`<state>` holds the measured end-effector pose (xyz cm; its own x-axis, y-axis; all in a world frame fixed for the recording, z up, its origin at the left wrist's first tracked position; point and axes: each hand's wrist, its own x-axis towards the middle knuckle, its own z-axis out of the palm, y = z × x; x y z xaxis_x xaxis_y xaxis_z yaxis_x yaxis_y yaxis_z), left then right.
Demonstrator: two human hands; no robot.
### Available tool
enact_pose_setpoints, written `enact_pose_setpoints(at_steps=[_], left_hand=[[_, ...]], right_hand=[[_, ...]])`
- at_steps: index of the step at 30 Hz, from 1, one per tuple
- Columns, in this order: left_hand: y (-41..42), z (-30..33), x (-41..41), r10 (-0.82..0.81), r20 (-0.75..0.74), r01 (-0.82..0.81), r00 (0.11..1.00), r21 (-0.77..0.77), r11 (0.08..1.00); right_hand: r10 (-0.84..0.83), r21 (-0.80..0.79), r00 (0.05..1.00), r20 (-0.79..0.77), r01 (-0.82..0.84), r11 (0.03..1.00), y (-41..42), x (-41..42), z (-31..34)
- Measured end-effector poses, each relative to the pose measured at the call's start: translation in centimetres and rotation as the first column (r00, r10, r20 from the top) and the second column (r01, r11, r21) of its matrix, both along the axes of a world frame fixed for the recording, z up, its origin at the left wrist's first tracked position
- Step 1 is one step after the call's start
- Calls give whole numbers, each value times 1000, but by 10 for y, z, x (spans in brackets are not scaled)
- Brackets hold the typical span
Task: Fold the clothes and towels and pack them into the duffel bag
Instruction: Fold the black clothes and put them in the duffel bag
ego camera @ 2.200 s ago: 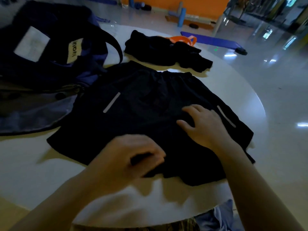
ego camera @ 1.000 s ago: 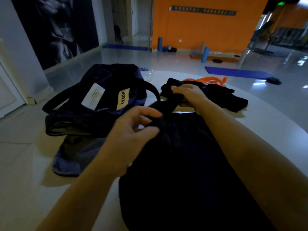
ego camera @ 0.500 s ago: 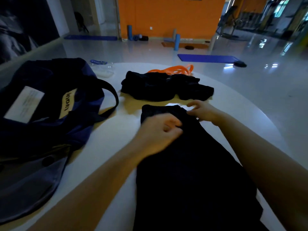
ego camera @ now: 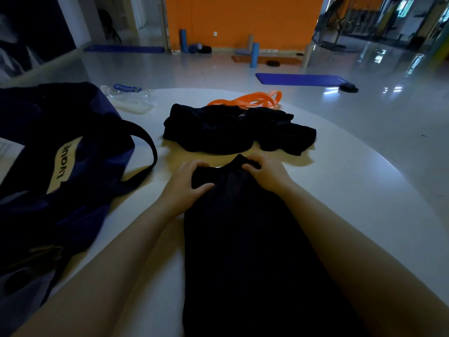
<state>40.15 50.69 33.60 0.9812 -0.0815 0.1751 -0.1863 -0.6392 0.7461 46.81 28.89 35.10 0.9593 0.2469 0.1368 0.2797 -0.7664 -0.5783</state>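
Right of the duffel bag [ego camera: 60, 166] on the table [ego camera: 352, 190], my 2 hands' fingers [ego camera: 201, 188] pinch the far corners of the folded black shorts [ego camera: 243, 239], soft, light, floppy fabric.

One view only, from the camera on my head. It looks forward and down across the white table [ego camera: 352, 186], close over my forearms, which enter from the bottom edge. My left hand [ego camera: 184, 188] and right hand [ego camera: 268, 175] sit near frame centre, on the black garment [ego camera: 243, 239]. The bag [ego camera: 48, 166] fills the left edge. The wide angle bends the table rim and also takes in the floor and the orange wall [ego camera: 243, 18] beyond. No second view, so no overlap.
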Motion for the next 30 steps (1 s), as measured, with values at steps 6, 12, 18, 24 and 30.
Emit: enact_pose_setpoints(at_steps=[6, 12, 18, 24, 30], left_hand=[[8, -12, 5, -9, 169, -22, 986, 180, 983], [13, 0, 16, 53, 147, -110, 988, 416, 903], [-28, 24, -70, -64, 84, 13, 994, 504, 863], [-48, 17, -146, -167, -178, 240, 970, 580, 778], [-49, 23, -166, -176, -188, 253, 966, 573, 780]], right_hand=[[-17, -108, 991, 132, 31, 994, -6, -3, -13], [-34, -247, 986, -166, -8, 969, -60, -69, 25], [-171, -60, 977, -130, 165, 985, -123, -191, 23], [-204, -51, 978, 47, 207, 977, -115, -237, 4], [-347, 185, 918, 193, 314, 931, -120, -229, 25]])
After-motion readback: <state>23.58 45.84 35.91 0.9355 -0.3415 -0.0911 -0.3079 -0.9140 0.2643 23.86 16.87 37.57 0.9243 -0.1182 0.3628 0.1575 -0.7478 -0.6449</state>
